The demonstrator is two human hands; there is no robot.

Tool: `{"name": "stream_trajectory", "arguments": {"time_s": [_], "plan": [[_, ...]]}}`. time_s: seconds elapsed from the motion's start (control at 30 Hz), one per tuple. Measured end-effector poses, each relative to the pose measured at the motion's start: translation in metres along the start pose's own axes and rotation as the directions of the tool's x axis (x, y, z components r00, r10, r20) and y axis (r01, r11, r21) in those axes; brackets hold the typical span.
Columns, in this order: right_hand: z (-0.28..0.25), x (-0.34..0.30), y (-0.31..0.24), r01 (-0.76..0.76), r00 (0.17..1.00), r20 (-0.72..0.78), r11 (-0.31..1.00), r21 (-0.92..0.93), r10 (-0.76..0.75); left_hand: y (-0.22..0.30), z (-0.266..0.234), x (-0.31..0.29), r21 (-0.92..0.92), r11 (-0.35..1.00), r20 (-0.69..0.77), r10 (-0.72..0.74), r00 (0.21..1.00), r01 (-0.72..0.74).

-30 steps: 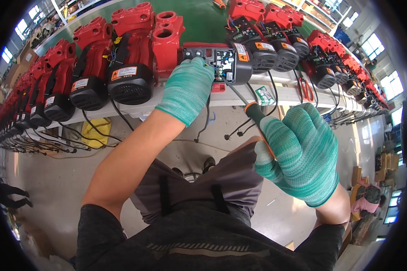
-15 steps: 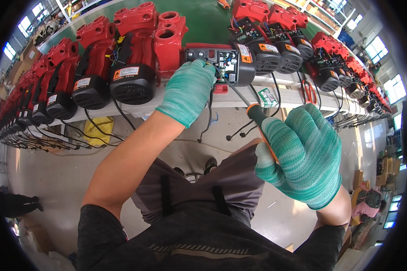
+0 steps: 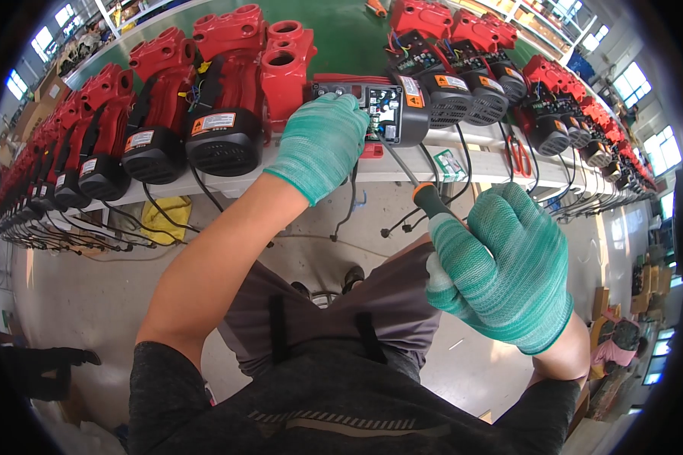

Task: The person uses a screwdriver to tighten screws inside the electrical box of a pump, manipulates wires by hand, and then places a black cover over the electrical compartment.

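Note:
A red water pump with a black motor end cover [image 3: 413, 114] lies on its side in front of me, its terminal box open on a circuit board [image 3: 383, 106]. My left hand [image 3: 319, 148], in a green knit glove, rests on the box with its fingers bent together at the board's left edge; what they pinch is hidden. In my right hand [image 3: 508, 265], also gloved, is a screwdriver [image 3: 430, 200] with a dark green and orange handle. Its shaft slants up and left, and the tip reaches the lower part of the board.
More red pumps with black motors [image 3: 224, 140] line the bench to the left; others with open boxes [image 3: 448, 98] stand right. Power cords hang over the white bench edge [image 3: 478, 161]. Red-handled pliers [image 3: 519, 156] lie there. A yellow bag [image 3: 167, 218] is on the floor.
My left hand has rolled slightly right and its fingertips have come closer to the board. The screwdriver handle has turned a little in my right hand. A person's legs at the far left have moved.

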State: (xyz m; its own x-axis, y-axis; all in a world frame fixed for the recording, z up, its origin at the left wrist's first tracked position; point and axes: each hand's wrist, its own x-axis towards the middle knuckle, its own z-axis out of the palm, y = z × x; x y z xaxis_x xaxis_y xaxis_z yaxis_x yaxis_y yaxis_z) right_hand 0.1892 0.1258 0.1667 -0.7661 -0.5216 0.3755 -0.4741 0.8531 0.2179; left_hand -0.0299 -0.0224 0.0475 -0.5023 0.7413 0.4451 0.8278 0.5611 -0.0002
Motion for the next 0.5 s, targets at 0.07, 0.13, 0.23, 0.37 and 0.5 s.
{"name": "stream_trajectory", "arguments": {"time_s": [0.07, 0.13, 0.23, 0.37, 0.5], "plan": [[-0.005, 0.001, -0.001, -0.024, 1.0, -0.002, 1.0, 0.009, 0.024, 0.002, -0.001, 0.0, -0.018, 0.999, -0.002, -0.039, 0.999, 0.039], [-0.004, 0.002, 0.0, -0.046, 0.999, -0.003, 0.999, 0.019, 0.047, 0.001, 0.003, -0.001, -0.021, 0.999, -0.021, -0.042, 0.999, 0.041], [-0.004, 0.002, -0.003, -0.04, 0.996, -0.079, 0.999, -0.025, 0.038, 0.003, 0.003, 0.0, -0.029, 0.999, -0.044, -0.04, 0.998, 0.038], [-0.002, 0.0, -0.012, -0.172, 0.985, -0.028, 0.984, -0.044, 0.171, 0.006, 0.008, -0.005, -0.041, 0.993, -0.094, -0.112, 0.989, 0.108], [-0.004, -0.001, -0.002, -0.075, 0.997, -0.039, 0.997, -0.025, 0.074, 0.01, 0.007, -0.006, -0.099, 0.983, -0.122, -0.167, 0.978, 0.156]]}}
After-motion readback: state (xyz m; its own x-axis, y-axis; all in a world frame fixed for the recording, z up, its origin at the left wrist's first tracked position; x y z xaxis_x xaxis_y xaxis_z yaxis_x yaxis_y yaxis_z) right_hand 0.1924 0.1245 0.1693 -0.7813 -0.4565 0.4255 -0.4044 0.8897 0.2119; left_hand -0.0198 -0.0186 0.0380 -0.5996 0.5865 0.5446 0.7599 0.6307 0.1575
